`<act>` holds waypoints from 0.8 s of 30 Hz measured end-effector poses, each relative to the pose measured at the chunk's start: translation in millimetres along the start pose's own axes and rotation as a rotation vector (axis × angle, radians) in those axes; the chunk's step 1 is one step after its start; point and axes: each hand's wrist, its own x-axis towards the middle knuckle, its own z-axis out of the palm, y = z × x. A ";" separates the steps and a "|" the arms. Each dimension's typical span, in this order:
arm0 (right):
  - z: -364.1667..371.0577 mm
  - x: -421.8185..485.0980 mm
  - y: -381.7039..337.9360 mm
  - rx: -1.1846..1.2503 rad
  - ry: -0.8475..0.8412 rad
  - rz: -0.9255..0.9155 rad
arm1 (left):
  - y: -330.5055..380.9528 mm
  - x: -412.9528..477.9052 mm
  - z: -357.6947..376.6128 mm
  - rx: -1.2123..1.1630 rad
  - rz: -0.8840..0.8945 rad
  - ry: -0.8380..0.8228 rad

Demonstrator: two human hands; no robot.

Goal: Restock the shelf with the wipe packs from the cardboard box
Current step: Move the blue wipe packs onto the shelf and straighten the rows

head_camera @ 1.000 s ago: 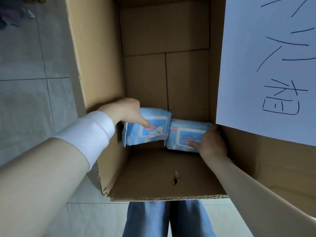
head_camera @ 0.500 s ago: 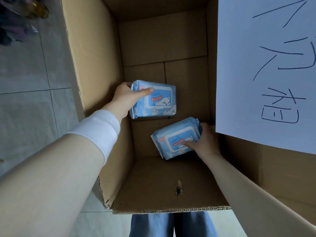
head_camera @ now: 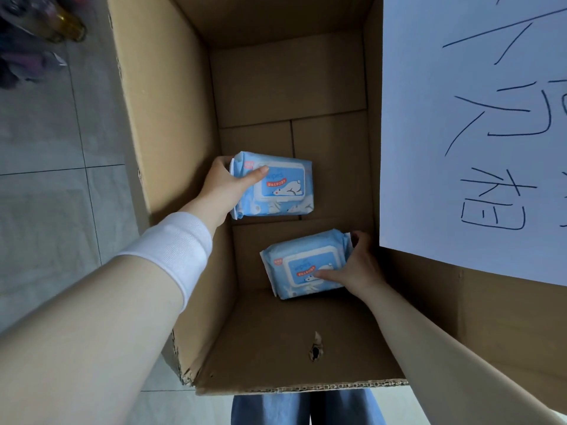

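Gripping far wipe pack [head_camera: 283,191], left hand [head_camera: 225,187]; right hand [head_camera: 359,268] grips near pack [head_camera: 302,262], in box [head_camera: 171,118].

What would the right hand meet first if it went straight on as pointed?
The right hand, holding the lower wipe pack, would likely meet the upper wipe pack in the left hand first; depth unclear.

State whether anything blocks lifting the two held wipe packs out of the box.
Nothing visible does. The left hand grips the far wipe pack, the right hand the near wipe pack; the cardboard box is open above both. The handwritten sheet sits to the right. The shelf is out of view.
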 end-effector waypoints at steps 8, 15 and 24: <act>5.5 -6.1 22.1 0.205 -0.264 0.094 | -0.3 -5.6 7.2 -0.057 -0.006 -0.003; 16.6 -10.0 5.2 0.267 -0.256 0.039 | 2.9 -17.0 11.4 0.024 0.094 0.030; -10.4 -89.6 -32.1 0.276 -0.023 -0.076 | 63.3 -109.1 -42.1 -0.054 0.302 0.197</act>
